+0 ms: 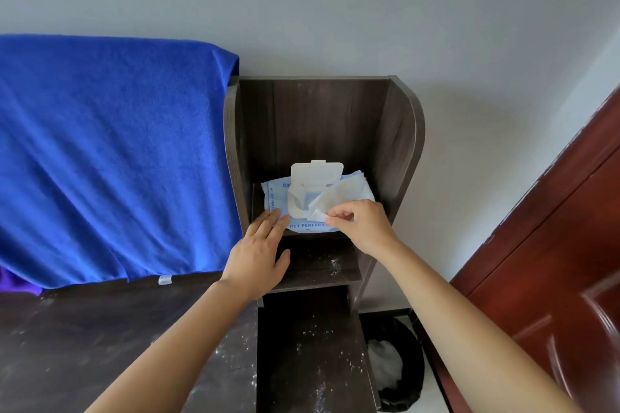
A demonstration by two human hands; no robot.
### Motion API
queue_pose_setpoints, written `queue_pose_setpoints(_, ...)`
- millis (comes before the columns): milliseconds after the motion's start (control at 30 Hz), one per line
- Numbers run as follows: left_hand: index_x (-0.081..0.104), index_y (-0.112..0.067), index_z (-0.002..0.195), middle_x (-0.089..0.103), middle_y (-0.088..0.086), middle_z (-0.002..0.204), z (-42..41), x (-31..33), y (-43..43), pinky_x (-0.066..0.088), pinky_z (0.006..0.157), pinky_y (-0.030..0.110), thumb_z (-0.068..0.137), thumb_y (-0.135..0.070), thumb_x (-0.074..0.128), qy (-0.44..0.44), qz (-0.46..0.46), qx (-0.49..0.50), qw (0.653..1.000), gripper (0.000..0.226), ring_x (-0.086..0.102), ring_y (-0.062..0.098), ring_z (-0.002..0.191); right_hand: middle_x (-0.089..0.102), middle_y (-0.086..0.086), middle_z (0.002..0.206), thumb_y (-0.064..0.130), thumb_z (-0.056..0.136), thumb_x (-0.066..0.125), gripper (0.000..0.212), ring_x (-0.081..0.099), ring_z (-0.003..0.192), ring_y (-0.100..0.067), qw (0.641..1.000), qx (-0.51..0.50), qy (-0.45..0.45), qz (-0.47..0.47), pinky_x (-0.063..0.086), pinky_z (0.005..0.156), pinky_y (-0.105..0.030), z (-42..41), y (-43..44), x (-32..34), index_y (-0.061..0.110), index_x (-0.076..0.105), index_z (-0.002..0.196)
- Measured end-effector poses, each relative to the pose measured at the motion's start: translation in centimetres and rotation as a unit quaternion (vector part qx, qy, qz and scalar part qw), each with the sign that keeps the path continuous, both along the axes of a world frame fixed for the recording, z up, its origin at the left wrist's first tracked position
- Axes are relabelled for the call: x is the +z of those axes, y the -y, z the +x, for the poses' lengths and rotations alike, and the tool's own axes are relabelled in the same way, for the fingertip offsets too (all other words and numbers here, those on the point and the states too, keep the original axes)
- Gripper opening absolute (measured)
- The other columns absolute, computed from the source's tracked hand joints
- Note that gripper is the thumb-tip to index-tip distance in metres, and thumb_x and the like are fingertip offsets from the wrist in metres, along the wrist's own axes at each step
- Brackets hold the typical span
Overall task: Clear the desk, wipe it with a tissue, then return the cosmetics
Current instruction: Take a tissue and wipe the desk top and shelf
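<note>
Pinching one edge of a tissue point(339, 198) between thumb and curled fingertips, the right hand point(360, 223) is hovering just above the front of a pack of wipes point(276, 194), its wrist bent slightly and its forearm reaching up from the lower right of the head view. The left hand point(256, 255) is lying flat with its fingers straight and together, the fingertips pressing on the near left corner of the pack and the thumb spreading out to the side, gripping nothing. That tissue is showing as a thin, white, faintly translucent sheet, coming partly out of the pack's opening and stretching to the right over its top. Pale blue with the words HEY PERFECT along its near edge, the pack is sitting on the top shelf of a dark wooden shelf unit point(402, 144), and its white lid point(317, 173) is standing flipped up at the back. White specks are dotting the lower shelves and the dark desk point(84, 345), which is adjoining the unit on the left. A blue towel point(100, 161) is draping down behind the desk. A black-lined bin point(392, 369) holding something white is sitting on the floor to the right of the unit, beside a reddish-brown door point(553, 261).
</note>
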State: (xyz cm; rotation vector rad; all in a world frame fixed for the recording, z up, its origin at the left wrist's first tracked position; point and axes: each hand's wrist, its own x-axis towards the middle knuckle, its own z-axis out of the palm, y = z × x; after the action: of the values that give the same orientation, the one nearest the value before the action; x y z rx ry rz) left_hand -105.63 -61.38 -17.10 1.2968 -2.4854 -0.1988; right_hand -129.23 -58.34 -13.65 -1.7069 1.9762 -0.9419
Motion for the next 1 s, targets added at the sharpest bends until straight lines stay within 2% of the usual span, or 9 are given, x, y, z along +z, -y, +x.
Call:
queue_pose_setpoints(100, 0.025, -0.026, 0.155, 0.022, -0.005, 0.163, 0.0, -0.1, 0.0, 0.046, 0.105, 0.033, 0.098, -0.042, 0.05, -0.003, -0.004, 0.003, 1.0, 0.065, 0.016, 0.017, 0.15, 0.068, 0.021, 0.075, 0.042, 0.078, 0.084, 0.015, 0.064, 0.074, 0.004, 0.999, -0.029, 0.03, -0.025, 0.045, 0.059, -0.005, -0.3, -0.3, 0.3, 0.03, 0.076, 0.083)
queue_pose_setpoints(200, 0.026, -0.026, 0.154, 0.024, -0.005, 0.162, -0.1, -0.2, 0.0, 0.045, 0.105, 0.034, 0.097, -0.042, 0.051, -0.002, -0.006, 0.005, 1.0, 0.065, 0.017, 0.017, 0.15, 0.066, 0.016, 0.071, 0.045, 0.077, 0.083, 0.016, 0.061, 0.078, 0.006, 0.995, -0.039, 0.05, -0.08, 0.046, 0.06, -0.005, -0.5, -0.6, 0.8, 0.035, 0.071, 0.075)
queue_pose_setpoints(300, 0.026, -0.025, 0.154, 0.024, -0.004, 0.162, -0.2, -0.1, -0.1, 0.046, 0.104, 0.035, 0.096, -0.042, 0.052, 0.0, -0.01, 0.005, 1.0, 0.066, 0.018, 0.018, 0.149, 0.066, 0.018, 0.083, 0.041, 0.083, 0.079, 0.013, 0.06, 0.082, 0.008, 0.996, -0.017, 0.052, -0.074, 0.047, 0.063, -0.006, -0.9, -0.7, 0.8, 0.031, 0.071, 0.083)
queue_pose_setpoints(433, 0.013, -0.029, 0.157, 0.023, -0.001, 0.162, -0.3, 0.1, -0.4, 0.052, 0.098, 0.037, 0.096, -0.043, 0.051, 0.008, -0.013, 0.002, 1.0, 0.072, 0.016, 0.02, 0.149, 0.062, 0.018, 0.099, 0.041, 0.087, 0.074, 0.019, 0.061, 0.088, 0.003, 0.998, 0.05, -0.038, -0.014, 0.046, 0.073, -0.012, -1.7, -1.0, 0.2, 0.028, 0.076, 0.101)
queue_pose_setpoints(533, -0.002, -0.038, 0.156, 0.022, 0.004, 0.161, -0.6, 0.5, -0.7, 0.054, 0.092, 0.038, 0.097, -0.043, 0.051, 0.022, -0.008, -0.005, 1.0, 0.08, 0.015, 0.026, 0.149, 0.058, 0.023, 0.1, 0.05, 0.088, 0.07, 0.026, 0.06, 0.092, 0.001, 0.993, 0.086, -0.084, -0.008, 0.048, 0.078, -0.016, -1.9, -1.2, -0.1, 0.031, 0.076, 0.105)
queue_pose_setpoints(633, -0.01, -0.047, 0.152, 0.016, 0.011, 0.162, -0.9, 0.8, -0.9, 0.055, 0.092, 0.04, 0.097, -0.044, 0.05, 0.048, -0.011, -0.018, 0.999, 0.082, 0.011, 0.033, 0.149, 0.054, 0.03, 0.093, 0.058, 0.091, 0.06, 0.032, 0.057, 0.089, 0.007, 0.993, 0.083, -0.082, -0.02, 0.044, 0.072, -0.013, -1.8, -1.2, -0.2, 0.033, 0.077, 0.099)
queue_pose_setpoints(733, -0.012, -0.052, 0.15, 0.007, 0.012, 0.163, -1.2, 0.9, -1.0, 0.054, 0.093, 0.039, 0.097, -0.045, 0.047, 0.081, -0.011, -0.018, 0.996, 0.079, 0.008, 0.037, 0.148, 0.06, 0.022, 0.093, 0.056, 0.096, 0.053, 0.034, 0.061, 0.088, -0.003, 0.993, 0.072, -0.095, -0.025, 0.044, 0.067, -0.015, -1.6, -0.8, -0.3, 0.031, 0.075, 0.1)
queue_pose_setpoints(867, -0.007, -0.053, 0.149, 0.002, 0.01, 0.163, -1.6, 1.0, -0.9, 0.053, 0.094, 0.037, 0.097, -0.043, 0.047, 0.099, -0.008, -0.012, 0.995, 0.075, 0.006, 0.037, 0.148, 0.069, 0.013, 0.103, 0.056, 0.096, 0.053, 0.041, 0.063, 0.088, -0.006, 0.985, 0.045, -0.16, -0.047, 0.039, 0.064, -0.013, -0.8, 0.0, -0.7, 0.031, 0.067, 0.125)
queue_pose_setpoints(1000, -0.004, -0.052, 0.149, 0.0, 0.008, 0.162, -1.7, 1.2, -1.1, 0.053, 0.093, 0.037, 0.096, -0.038, 0.048, 0.104, -0.005, -0.008, 0.994, 0.076, 0.004, 0.037, 0.147, 0.071, 0.006, 0.118, 0.055, 0.095, 0.057, 0.045, 0.069, 0.097, -0.013, 0.975, -0.003, -0.216, -0.06, 0.044, 0.073, -0.019, 0.1, 1.8, -0.4, 0.03, 0.062, 0.132)
